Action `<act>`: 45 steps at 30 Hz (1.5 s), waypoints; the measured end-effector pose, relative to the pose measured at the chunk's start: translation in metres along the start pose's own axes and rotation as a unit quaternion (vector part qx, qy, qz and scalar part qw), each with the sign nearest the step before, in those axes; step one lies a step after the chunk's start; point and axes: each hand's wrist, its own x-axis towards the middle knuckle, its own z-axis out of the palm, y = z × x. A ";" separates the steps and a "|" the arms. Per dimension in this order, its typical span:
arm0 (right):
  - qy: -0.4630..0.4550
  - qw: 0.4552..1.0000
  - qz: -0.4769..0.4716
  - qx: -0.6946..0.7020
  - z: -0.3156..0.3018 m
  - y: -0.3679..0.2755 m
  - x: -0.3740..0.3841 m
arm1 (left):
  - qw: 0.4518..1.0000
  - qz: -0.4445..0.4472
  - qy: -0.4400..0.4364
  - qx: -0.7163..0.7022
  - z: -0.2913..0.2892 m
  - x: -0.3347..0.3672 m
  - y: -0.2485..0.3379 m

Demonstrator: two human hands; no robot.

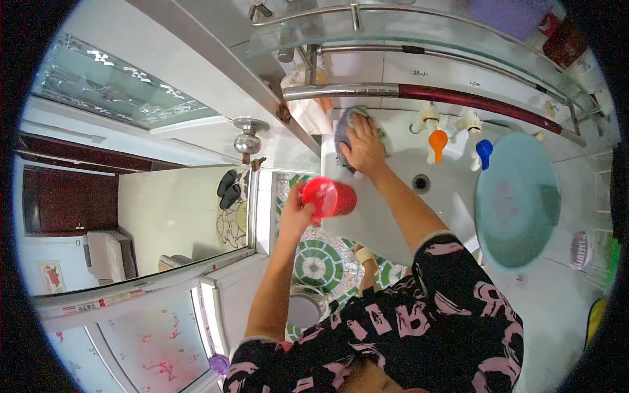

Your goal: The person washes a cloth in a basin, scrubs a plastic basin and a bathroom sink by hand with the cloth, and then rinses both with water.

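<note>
My left hand [297,211] is closed on a red plastic cup [337,198], held tilted beside the left edge of the white sink [393,216]. The fingers behind the cup are partly hidden. Its pale inside partly shows. Under my right hand [364,147] lies a grey cloth [342,131], pressed flat on the sink's back left corner. My right fingers are stretched out over the cloth. The sink's round drain [420,183] shows to the right of my right forearm.
Orange [437,145] and blue [484,154] tap handles stand behind the sink. A light blue basin [521,242] leans at its right. Metal rails [347,92] and a glass shelf [452,33] cross above. An open white door [216,85] with a round knob [247,141] stands left.
</note>
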 end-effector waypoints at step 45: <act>0.077 0.647 0.578 0.492 -0.027 0.109 -0.141 | 0.985 -0.064 0.130 -0.090 -0.043 -0.109 -0.028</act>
